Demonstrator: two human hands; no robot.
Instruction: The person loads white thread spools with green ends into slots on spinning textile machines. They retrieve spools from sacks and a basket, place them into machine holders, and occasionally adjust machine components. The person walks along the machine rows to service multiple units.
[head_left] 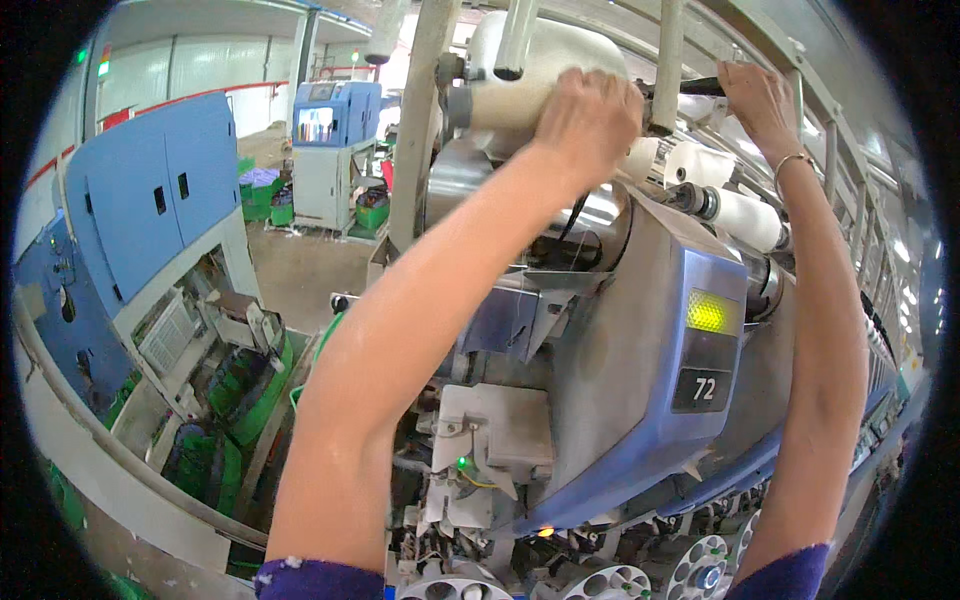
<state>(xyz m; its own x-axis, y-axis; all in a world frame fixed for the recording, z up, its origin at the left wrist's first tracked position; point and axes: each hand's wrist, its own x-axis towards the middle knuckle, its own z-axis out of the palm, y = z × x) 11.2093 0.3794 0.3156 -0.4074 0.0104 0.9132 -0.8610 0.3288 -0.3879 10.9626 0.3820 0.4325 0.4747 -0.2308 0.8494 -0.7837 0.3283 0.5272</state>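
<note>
My left hand (592, 122) is raised high, its fingers curled over the right end of a tan tube (502, 104) at the top of the machine; its fingertips are hidden. A large white yarn package (555, 47) sits just behind that tube, above a shiny metal drum (462, 188). Farther right, my right hand (757, 105) is closed around the end of a black lever (703, 87) that reaches toward the left hand. A bracelet circles my right wrist.
Below my arms juts the grey and blue winding unit (640, 340) with a lit yellow-green panel (712, 312). More white yarn packages (745, 218) line the row to the right. Metal posts (425, 120) stand near my left hand. Blue cabinets (160, 195) and green bins (372, 213) are at left.
</note>
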